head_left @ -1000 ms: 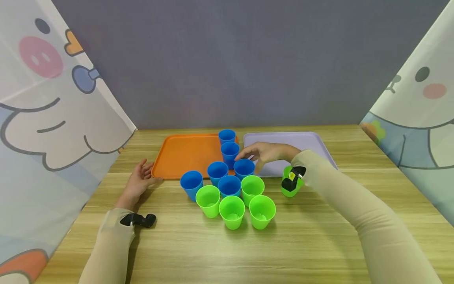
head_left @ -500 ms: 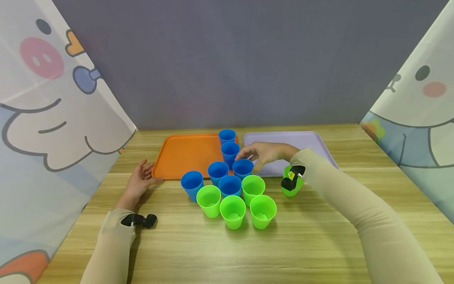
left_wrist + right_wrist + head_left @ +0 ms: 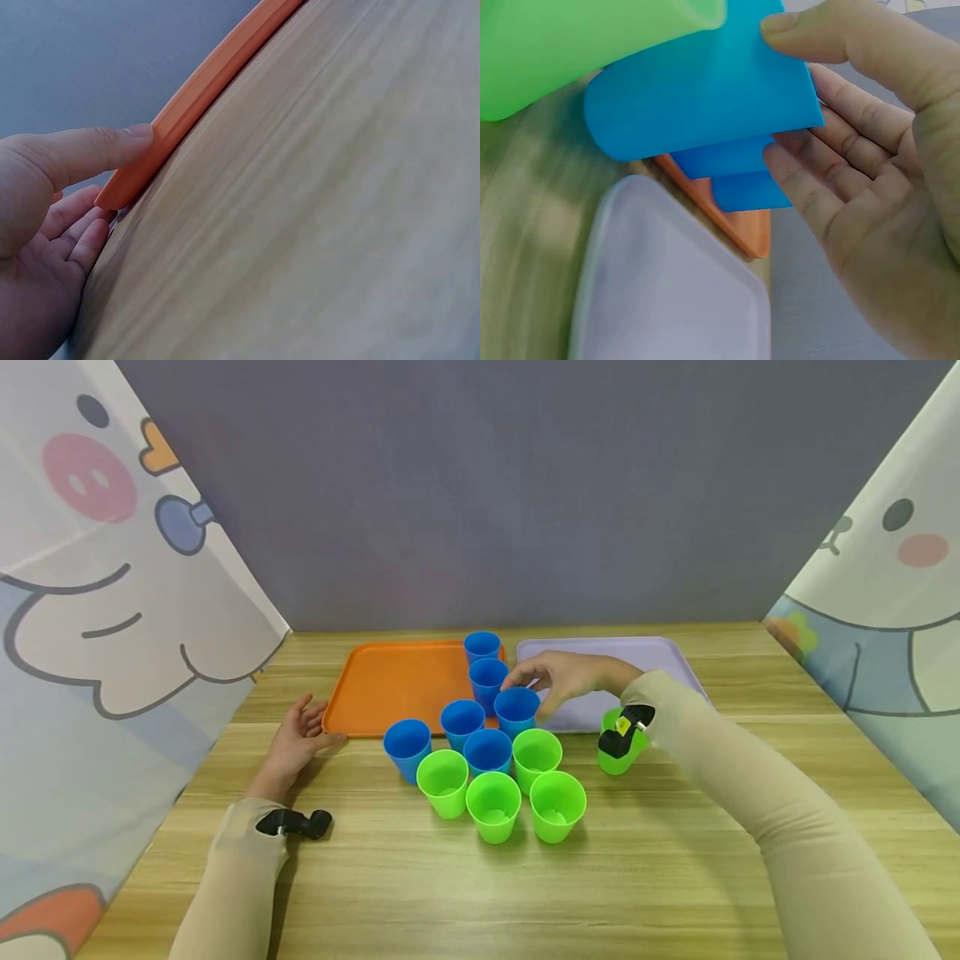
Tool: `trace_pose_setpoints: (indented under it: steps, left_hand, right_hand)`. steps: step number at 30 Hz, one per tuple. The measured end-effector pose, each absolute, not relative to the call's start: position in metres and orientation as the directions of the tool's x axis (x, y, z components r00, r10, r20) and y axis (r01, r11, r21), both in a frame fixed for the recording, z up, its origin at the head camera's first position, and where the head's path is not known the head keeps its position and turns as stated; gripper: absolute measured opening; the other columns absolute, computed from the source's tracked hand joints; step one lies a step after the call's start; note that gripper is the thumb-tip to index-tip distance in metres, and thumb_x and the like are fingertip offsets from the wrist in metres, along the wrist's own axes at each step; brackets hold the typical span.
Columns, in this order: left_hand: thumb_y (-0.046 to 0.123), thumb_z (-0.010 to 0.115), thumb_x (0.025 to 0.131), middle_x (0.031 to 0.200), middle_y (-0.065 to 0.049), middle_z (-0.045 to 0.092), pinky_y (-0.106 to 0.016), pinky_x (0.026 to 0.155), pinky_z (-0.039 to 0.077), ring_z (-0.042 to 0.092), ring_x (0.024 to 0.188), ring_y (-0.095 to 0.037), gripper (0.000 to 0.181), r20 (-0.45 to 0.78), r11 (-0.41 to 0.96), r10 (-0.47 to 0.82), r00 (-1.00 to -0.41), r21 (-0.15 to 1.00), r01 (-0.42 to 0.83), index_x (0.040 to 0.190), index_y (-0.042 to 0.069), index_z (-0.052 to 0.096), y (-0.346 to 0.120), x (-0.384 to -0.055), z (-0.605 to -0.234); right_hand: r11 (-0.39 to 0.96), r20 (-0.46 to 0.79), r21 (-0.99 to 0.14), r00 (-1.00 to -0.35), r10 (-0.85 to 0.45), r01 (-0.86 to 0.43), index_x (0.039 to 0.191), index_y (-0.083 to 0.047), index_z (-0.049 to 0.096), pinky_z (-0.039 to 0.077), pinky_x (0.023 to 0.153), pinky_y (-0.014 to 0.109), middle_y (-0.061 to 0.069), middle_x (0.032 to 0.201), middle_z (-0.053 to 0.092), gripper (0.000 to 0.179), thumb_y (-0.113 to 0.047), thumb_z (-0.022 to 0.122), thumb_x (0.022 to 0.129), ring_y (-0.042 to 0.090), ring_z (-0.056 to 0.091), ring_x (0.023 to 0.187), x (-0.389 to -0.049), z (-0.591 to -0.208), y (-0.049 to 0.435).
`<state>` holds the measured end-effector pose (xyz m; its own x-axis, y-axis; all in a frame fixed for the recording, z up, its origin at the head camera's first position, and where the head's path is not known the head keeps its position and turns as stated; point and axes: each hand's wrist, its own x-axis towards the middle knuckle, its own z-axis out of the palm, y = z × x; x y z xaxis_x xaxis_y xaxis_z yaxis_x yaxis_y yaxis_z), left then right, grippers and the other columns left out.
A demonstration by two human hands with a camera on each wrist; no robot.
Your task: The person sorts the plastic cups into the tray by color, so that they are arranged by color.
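My right hand [image 3: 573, 677] holds a blue cup [image 3: 517, 717] by its rim. In the right wrist view, the thumb lies on one side of this blue cup [image 3: 697, 97] and the fingers reach round the other. At the left, my left hand [image 3: 292, 747] rests on the table with relaxed fingers. Its thumb touches the near corner of the orange tray [image 3: 397, 685], as the left wrist view of that tray [image 3: 202, 82] shows. Two blue cups [image 3: 488, 687] stand one behind the other at the orange tray's right end.
Several more blue cups [image 3: 407, 752] and green cups [image 3: 494, 810] cluster in front of the trays. A lavender tray [image 3: 652, 653] lies at the back right, under my right forearm and hand. One green cup [image 3: 617, 760] stands apart, partly behind the right wrist camera.
My right hand has risen slightly, and the blue cup in its grip has come up with it, away from the cups around it. The left hand has stayed in place.
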<state>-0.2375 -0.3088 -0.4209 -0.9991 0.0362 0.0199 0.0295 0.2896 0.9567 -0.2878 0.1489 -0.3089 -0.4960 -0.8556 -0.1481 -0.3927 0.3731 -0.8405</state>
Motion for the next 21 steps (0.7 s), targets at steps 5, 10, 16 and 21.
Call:
trace_pose_setpoints:
  steps: [5,10,16,21]
  left_hand:
    - [-0.011,0.067,0.087,0.157,-0.030,0.024,-0.046,0.116,0.029,0.030,0.140,-0.045,0.100,0.019,0.291,0.037,-0.999,0.956,0.029,0.156,-0.004,-0.006,-0.308,-0.237,-0.420]
    - [-0.009,0.068,0.088,0.157,-0.030,0.023,-0.047,0.115,0.030,0.031,0.140,-0.044,0.101,0.008,0.299,0.040,-0.999,0.954,0.020,0.157,-0.002,-0.006,-0.307,-0.238,-0.420]
    - [-0.009,0.069,0.087,0.157,-0.030,0.024,-0.044,0.115,0.032,0.031,0.140,-0.043,0.102,0.003,0.306,0.035,-0.999,0.952,0.014,0.157,-0.002,-0.005,-0.306,-0.237,-0.419]
    - [-0.012,0.066,0.087,0.157,-0.031,0.023,-0.048,0.116,0.028,0.030,0.140,-0.044,0.101,0.011,0.280,0.034,-0.999,0.960,0.020,0.156,-0.003,-0.006,-0.306,-0.237,-0.419]
  right_hand:
    - [0.338,-0.116,-0.857,-0.493,-0.862,-0.390,0.132,0.004,0.056,0.037,0.111,0.048,0.013,0.129,0.059,0.060,-0.001,0.078,0.077,0.032,0.052,0.123,-0.289,-0.300,0.152]
    - [0.326,-0.106,-0.858,-0.484,-0.868,-0.397,0.132,0.005,0.056,0.040,0.109,0.047,0.015,0.128,0.058,0.059,-0.001,0.079,0.078,0.032,0.053,0.121,-0.291,-0.292,0.153]
    - [0.308,-0.075,-0.851,-0.483,-0.872,-0.425,0.130,0.007,0.057,0.044,0.105,0.048,0.016,0.126,0.063,0.058,-0.001,0.080,0.078,0.033,0.055,0.118,-0.294,-0.279,0.151]
    - [0.286,-0.050,-0.853,-0.477,-0.877,-0.437,0.128,0.007,0.058,0.043,0.105,0.052,0.016,0.123,0.064,0.056,0.001,0.079,0.077,0.033,0.056,0.116,-0.297,-0.269,0.146]
